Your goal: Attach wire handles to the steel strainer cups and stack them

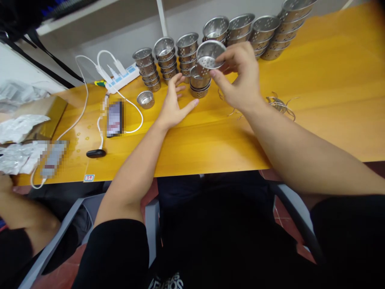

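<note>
My right hand [240, 76] pinches a perforated metal cup [207, 60] by its right side, tilted so its inside shows. Just below it stands a short stack of similar cups [199, 86], partly covered by the held one; whether they touch I cannot tell. To the left of that stack, my left hand [174, 102] is open with its fingers apart and holds nothing. Several taller stacks of perforated cups [167, 60] line the back of the table. A single small cup [145, 99] sits left of my left hand.
Bent metal wires [279, 105] lie beyond my right forearm. A power strip [123, 78] with white cables, a phone [114, 119] and a black oval device [96, 153] occupy the left side. Plastic bags [22, 156] and a cardboard box [54, 116] are further left, near another person's arm [27, 216].
</note>
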`<act>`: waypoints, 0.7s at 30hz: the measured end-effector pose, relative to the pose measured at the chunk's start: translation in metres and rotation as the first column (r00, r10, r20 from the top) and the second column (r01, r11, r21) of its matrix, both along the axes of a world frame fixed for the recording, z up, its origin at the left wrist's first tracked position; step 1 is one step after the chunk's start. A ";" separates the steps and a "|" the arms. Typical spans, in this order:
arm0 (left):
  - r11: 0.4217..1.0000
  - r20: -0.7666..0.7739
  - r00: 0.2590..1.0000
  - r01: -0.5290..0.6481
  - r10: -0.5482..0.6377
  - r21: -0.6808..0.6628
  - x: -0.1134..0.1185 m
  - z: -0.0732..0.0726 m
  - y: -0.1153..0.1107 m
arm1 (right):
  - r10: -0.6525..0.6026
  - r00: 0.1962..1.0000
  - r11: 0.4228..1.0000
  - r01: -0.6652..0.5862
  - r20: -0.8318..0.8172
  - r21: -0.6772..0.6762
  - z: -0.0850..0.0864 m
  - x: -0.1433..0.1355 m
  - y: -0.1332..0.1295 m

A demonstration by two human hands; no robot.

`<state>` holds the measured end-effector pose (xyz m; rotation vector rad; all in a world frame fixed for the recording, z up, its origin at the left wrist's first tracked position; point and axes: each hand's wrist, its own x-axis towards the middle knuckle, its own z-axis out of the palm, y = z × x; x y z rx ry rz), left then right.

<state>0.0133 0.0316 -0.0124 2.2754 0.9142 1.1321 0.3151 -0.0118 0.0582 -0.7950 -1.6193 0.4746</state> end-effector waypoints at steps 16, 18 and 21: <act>0.996 -0.122 0.989 0.073 -0.078 -0.047 0.006 -0.004 0.004 | 0.092 0.994 0.992 -0.097 -0.061 -0.080 -0.024 -0.004 0.036; 0.995 -0.134 0.987 0.078 -0.086 -0.067 0.008 0.001 -0.001 | 0.070 0.996 0.996 -0.073 -0.049 -0.057 -0.030 -0.005 0.042; 0.994 -0.141 0.986 0.084 -0.093 -0.073 0.010 0.004 -0.007 | 0.005 1.000 0.999 -0.005 -0.003 -0.032 -0.034 -0.007 0.045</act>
